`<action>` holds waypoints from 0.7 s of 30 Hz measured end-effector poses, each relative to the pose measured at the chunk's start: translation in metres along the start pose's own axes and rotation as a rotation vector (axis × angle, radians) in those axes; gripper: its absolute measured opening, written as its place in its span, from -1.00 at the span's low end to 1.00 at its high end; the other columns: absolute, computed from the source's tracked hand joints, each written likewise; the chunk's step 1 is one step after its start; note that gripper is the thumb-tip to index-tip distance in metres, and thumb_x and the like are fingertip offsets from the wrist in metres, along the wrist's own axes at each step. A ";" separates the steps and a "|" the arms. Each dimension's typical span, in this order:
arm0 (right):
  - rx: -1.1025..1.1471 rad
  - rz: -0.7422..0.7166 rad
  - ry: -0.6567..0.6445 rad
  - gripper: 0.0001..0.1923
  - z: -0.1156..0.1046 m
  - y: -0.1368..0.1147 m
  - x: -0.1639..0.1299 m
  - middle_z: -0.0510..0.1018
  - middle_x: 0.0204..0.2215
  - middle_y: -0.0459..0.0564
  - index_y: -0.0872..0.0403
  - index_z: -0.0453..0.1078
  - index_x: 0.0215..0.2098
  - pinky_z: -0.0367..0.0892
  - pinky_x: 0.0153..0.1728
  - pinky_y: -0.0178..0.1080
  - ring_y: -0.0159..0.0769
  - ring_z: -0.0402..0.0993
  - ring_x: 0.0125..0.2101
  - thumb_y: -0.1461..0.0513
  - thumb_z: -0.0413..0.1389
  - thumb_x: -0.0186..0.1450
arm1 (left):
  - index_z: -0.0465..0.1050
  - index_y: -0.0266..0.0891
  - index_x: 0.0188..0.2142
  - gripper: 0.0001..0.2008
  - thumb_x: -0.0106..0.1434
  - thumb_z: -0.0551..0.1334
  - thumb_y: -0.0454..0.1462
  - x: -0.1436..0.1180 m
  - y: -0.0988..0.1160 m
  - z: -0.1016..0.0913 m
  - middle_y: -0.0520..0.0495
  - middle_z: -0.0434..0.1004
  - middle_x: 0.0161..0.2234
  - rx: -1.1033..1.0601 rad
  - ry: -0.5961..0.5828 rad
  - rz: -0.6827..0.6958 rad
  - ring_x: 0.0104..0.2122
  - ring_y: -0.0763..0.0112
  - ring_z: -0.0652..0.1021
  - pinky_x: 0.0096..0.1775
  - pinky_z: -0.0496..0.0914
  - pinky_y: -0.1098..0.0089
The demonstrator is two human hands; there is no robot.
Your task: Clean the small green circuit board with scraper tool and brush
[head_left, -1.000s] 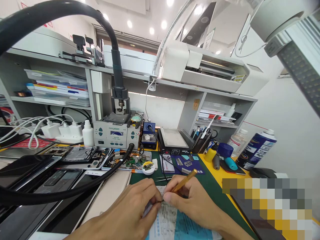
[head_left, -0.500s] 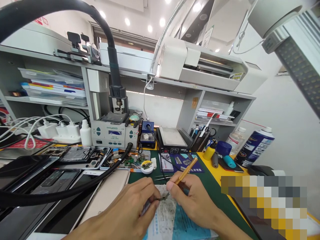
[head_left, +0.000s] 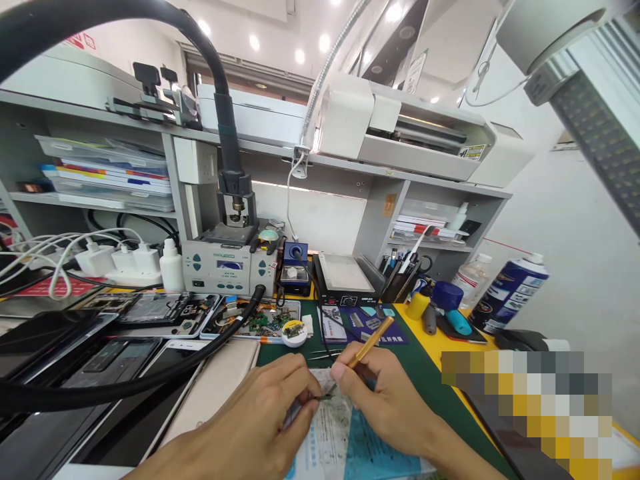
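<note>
Almost nothing has moved since half a second ago: both hands stay at the same spot at 6 o'clock of the bench, and only the gold-coloured tool [head_left: 371, 342] has tipped slightly lower, its point now closer to the small dark part [head_left: 316, 398]. That part sits between the two hands, just above the printed sheet [head_left: 345, 437] which lies on the green mat [head_left: 425, 380]. The left hand [head_left: 255, 420] has its fingers closed in a pinch on the small part, or on a thin grey tool that holds it; I cannot tell which, because the fingers cover it. The right hand [head_left: 390, 400] grips the gold tool like a pen, with the fingers closed around its lower end and the shaft pointing toward 1 o'clock. I think the main danger is a slip: the part is very small and held only at the fingertips, so a little too much pressure from the tool point could flick it away, and it would be hard to find among the opened phones [head_left: 150, 310] and the tray of circuit boards [head_left: 260, 323] at 10 o'clock. A second risk is the thick black hose [head_left: 150, 380] that crosses at 9 o'clock near the left forearm; if the arm pushes it, the pinch may shake. The spray can [head_left: 510, 293] at 2 o'clock stands well apart and looks safe.
</note>
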State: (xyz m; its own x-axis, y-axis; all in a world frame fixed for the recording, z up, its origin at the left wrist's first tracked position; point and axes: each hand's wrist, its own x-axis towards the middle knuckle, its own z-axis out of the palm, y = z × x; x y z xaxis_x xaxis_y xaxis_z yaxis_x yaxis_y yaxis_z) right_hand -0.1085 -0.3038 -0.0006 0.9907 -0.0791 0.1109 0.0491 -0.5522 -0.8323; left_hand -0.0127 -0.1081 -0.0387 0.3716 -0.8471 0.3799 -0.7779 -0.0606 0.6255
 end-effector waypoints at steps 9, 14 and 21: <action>-0.014 -0.017 -0.012 -0.59 0.000 0.002 -0.002 0.22 -0.53 -0.18 0.12 0.35 -0.34 0.08 -0.48 -0.35 -0.48 0.11 -0.52 -0.04 0.02 0.45 | 0.36 -0.15 -0.22 -0.89 0.39 0.09 -0.36 -0.001 0.001 -0.001 -0.01 0.42 -0.29 0.010 0.007 0.010 -0.32 0.37 0.46 -0.35 0.26 0.40; -0.011 -0.015 -0.033 -0.60 0.000 0.000 -0.002 0.19 -0.54 -0.19 0.11 0.33 -0.34 0.05 -0.48 -0.35 -0.48 0.09 -0.53 -0.03 0.01 0.45 | 0.36 -0.16 -0.21 -0.89 0.40 0.08 -0.35 -0.001 0.002 -0.001 -0.02 0.42 -0.28 0.015 -0.014 -0.008 -0.29 0.35 0.47 -0.33 0.26 0.39; -0.011 -0.029 -0.038 -0.60 0.000 0.000 -0.002 0.18 -0.54 -0.19 0.11 0.32 -0.34 0.05 -0.49 -0.35 -0.48 0.07 -0.53 -0.03 0.01 0.45 | 0.37 -0.16 -0.21 -0.88 0.40 0.07 -0.35 0.000 0.002 -0.002 -0.02 0.41 -0.27 0.005 -0.017 0.003 -0.30 0.36 0.46 -0.33 0.25 0.38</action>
State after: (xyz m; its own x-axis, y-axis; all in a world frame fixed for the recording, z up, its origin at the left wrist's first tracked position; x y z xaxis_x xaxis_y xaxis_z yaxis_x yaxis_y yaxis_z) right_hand -0.1101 -0.3031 -0.0006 0.9930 -0.0315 0.1135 0.0763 -0.5626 -0.8232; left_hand -0.0136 -0.1072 -0.0364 0.3605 -0.8559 0.3707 -0.7819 -0.0606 0.6205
